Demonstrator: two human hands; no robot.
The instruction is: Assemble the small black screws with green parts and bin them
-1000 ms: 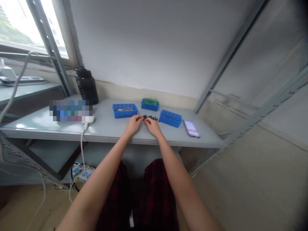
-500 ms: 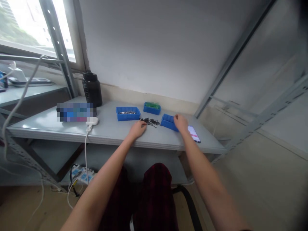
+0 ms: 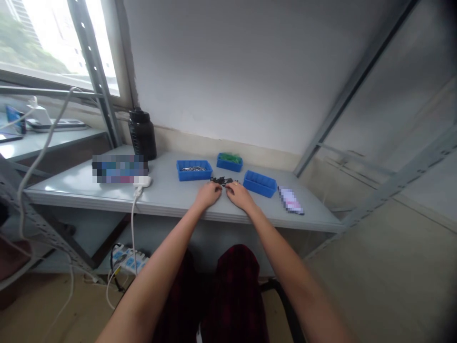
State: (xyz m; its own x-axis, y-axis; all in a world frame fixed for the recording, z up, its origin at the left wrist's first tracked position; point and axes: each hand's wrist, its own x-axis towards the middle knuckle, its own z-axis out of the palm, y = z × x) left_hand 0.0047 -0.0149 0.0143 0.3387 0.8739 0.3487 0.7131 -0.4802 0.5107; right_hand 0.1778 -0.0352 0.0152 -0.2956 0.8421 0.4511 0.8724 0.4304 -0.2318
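Working at the near edge of the small black pieces, the left hand and right hand curled their fingers inward; whether they pinched anything could not be told. The pieces lay just beyond the fingertips, a blue bin to the right of them. Such small parts seemed to want a light, tip-only pinch

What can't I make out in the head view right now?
Left hand and right hand, head view: whether either holds a piece; too small, screened by their own curl.
Dark pieces, head view: shapes and count; too small, overlapping.
Rightmost blue bin, head view: part of its floor; near wall blocks it.
Phone, head view: screen; pixelated.
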